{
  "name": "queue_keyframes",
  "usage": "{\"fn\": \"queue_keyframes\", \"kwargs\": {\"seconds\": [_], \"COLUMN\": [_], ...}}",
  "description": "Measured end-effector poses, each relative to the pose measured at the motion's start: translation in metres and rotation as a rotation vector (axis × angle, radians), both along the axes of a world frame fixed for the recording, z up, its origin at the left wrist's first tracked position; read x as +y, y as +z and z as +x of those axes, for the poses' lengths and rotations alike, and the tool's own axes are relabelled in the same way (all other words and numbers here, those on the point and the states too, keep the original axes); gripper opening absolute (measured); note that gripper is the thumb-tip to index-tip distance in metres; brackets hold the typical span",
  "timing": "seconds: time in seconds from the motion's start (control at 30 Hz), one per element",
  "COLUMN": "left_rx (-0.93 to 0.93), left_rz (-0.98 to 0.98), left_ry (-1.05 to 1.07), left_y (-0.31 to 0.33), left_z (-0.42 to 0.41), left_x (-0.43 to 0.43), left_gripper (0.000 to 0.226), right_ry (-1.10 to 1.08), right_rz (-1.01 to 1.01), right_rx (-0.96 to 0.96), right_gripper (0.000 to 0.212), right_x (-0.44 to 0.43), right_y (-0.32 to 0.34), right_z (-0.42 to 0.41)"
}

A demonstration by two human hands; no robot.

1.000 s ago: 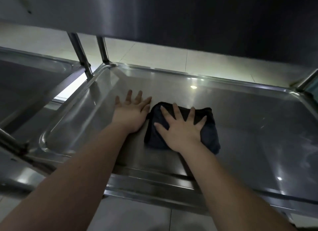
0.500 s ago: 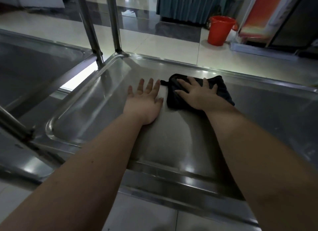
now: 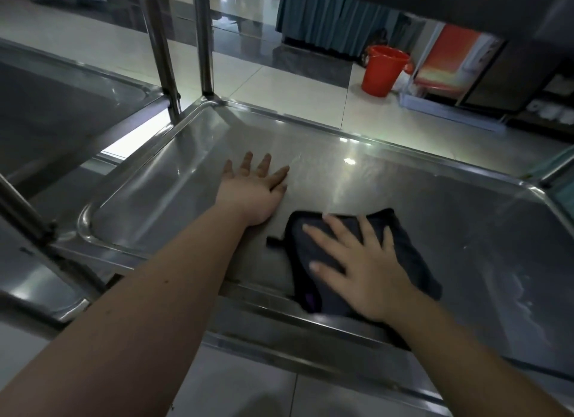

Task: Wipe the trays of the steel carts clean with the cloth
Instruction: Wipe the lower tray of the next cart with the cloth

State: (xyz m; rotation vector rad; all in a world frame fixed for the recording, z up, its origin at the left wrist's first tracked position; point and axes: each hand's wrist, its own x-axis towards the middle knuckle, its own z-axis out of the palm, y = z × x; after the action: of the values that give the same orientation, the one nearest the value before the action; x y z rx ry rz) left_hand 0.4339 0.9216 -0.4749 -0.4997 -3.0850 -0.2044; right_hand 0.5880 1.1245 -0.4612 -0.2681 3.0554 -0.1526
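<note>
Fingers (image 3: pixel 329 235) of my right hand (image 3: pixel 363 270) lie spread flat on the dark cloth (image 3: pixel 413 261), pinning it near the tray's (image 3: pixel 310 121) front edge. My left hand (image 3: pixel 253 193) rests splayed on bare steel. Soft and limp, I judge it needs palm pressure. Half a second ago it sat near the back edge.

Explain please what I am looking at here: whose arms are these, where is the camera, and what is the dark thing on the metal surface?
There is no machine. A person wears the camera on the head, so you look down along their own two bare arms. In front is a steel cart tray, shiny and shallow. The left hand lies flat on the bare metal, holding nothing. The right hand presses flat, fingers spread, on a dark cloth near the front rim. A second tray stands to the left. Behind, on the tiled floor, is a red bucket.
</note>
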Motion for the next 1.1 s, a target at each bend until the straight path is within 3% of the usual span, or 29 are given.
{"fn": "queue_keyframes", "kwargs": {"seconds": [0.17,0.33,0.5,0.7,0.8,0.93,1.1], "left_rx": [-0.014,-0.001,0.018,0.146,0.145,0.101,0.121], "left_rz": [-0.001,0.044,0.107,0.009,0.161,0.234,0.341], "left_ry": [-0.013,-0.005,0.014,-0.005,-0.074,-0.176,-0.075], "left_y": [0.002,0.005,0.009,0.026,0.035,0.027,0.007], "left_z": [0.001,0.002,0.006,0.014,0.015,0.022,0.012], "left_x": [0.000,0.000,0.002,0.010,0.050,0.119,0.118], "left_gripper": [0.052,0.054,0.053,0.039,0.036,0.036,0.031], "right_ry": [-0.280,-0.392,-0.254,-0.095,-0.070,-0.094,-0.211], "right_rz": [-0.011,-0.043,-0.047,-0.009,-0.032,-0.028,-0.003], "right_rx": [-0.044,-0.066,-0.108,-0.070,-0.074,-0.067,-0.007], "right_gripper": [0.060,0.068,0.069,0.069,0.066,0.064,0.070], "right_x": [0.022,0.026,0.040,0.046,0.053,0.054,0.088], "right_y": [0.002,0.008,0.005,0.001,0.002,0.004,-0.004], "right_z": [-0.115,-0.171,-0.126,0.012,0.058,0.062,0.013]}}
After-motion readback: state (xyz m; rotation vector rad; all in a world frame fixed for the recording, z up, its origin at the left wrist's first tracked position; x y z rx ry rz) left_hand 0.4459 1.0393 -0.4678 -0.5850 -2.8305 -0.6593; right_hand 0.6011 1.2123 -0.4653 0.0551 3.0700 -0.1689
